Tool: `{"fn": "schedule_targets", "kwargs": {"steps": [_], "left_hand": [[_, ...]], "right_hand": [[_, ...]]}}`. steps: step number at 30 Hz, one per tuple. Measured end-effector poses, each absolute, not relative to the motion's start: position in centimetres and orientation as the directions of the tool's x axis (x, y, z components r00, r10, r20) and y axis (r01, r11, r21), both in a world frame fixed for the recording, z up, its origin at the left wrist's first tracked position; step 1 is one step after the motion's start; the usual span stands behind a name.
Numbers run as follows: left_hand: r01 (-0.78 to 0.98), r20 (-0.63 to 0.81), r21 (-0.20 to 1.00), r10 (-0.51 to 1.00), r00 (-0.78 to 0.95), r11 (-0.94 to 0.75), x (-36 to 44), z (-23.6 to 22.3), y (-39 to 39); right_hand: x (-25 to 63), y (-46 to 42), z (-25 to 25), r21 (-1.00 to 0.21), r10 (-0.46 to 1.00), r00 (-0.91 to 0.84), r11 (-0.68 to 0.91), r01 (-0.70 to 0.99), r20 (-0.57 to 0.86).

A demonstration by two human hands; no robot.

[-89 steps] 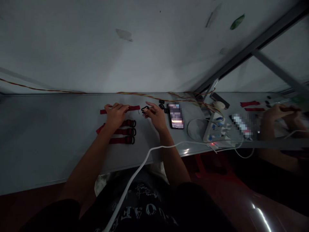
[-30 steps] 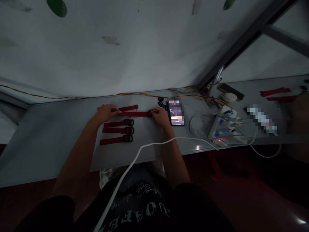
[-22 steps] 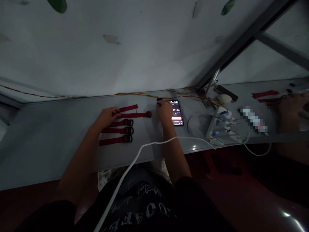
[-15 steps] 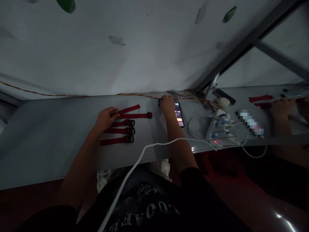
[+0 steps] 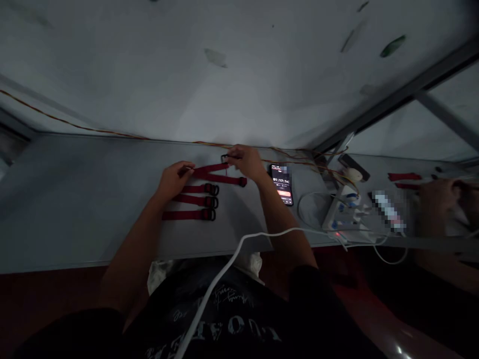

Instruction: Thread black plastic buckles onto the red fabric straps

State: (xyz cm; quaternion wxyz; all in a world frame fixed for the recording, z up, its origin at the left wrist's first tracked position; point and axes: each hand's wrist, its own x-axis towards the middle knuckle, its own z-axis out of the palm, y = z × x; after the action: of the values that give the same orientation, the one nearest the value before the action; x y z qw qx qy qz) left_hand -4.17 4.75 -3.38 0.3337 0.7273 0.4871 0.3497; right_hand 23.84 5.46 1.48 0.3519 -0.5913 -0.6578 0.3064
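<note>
Digits reading about 01:17:14 on the phone screen (image 5: 281,183), upside-down white block letters and looping script on the dark shirt (image 5: 224,319), too dim and bent to read for sure

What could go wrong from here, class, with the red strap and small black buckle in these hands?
The small black plastic buckle pinched in the right hand could slip and catch among the twisted orange wires. The loose red webbing strap held by the left hand might drag across the three buckled red straps, disturbing them.
</note>
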Motion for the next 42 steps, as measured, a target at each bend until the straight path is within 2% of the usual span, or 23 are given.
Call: {"fn": "schedule_targets", "kwargs": {"steps": [2,7,10,13,15,17,22,25,30,37,42], "left_hand": [[0.437,0.212,0.839,0.934,0.289,-0.325,-4.0,-3.3,4.6],[0.336,0.216,0.898,0.95,0.228,-0.284,-3.7,-3.7,4.7],[0.303,0.167,0.929,0.972,0.165,-0.211,-3.8,-3.7,5.0],[0.237,0.141,0.955,0.977,0.159,-0.176,-3.8,-3.7,5.1],[0.191,0.13,0.968,0.975,0.181,-0.165,-3.7,-3.8,5.1],[0.15,0.102,0.98,0.976,0.193,-0.132,-3.6,-4.0,5.0],[0.124,0.073,0.988,0.982,0.172,-0.095,-3.5,-4.2,4.7],[0.141,0.091,0.984,0.987,0.135,-0.11,-3.4,-3.9,4.6],[0.071,0.138,0.987,0.986,0.097,-0.145,-3.2,-3.1,4.3],[0.061,0.231,0.969,0.966,0.112,-0.239,-2.8,-2.6,3.5],[-0.096,0.265,0.962,0.96,0.092,-0.256,-2.3,-3.1,3.4]], "right_hand": [[19.9,5.0,1.1,-0.917,0.985,-0.149,0.142,0.374,0.092],[14.8,5.0,0.0,-0.973,0.977,-0.211,0.085,0.213,0.039],[15.1,5.2,-0.8,-0.935,0.974,-0.199,0.165,0.314,0.105],[15.7,5.2,-1.6,-0.809,0.944,-0.275,0.301,0.505,0.18],[15.9,5.0,-2.1,-0.759,0.923,-0.344,0.345,0.552,0.17],[16.0,4.8,-2.5,-0.762,0.926,-0.345,0.335,0.554,0.156],[16.4,4.5,-2.7,-0.859,0.957,-0.211,0.276,0.432,0.201],[16.7,4.3,-2.6,-0.898,0.948,-0.243,0.281,0.339,0.205],[16.9,4.0,-2.3,-0.937,0.962,-0.233,0.209,0.28,0.145],[17.1,3.9,-2.0,-0.982,0.969,-0.228,0.13,0.138,0.096],[17.2,4.0,-2.2,-0.979,0.968,-0.215,0.159,0.13,0.129]]}}
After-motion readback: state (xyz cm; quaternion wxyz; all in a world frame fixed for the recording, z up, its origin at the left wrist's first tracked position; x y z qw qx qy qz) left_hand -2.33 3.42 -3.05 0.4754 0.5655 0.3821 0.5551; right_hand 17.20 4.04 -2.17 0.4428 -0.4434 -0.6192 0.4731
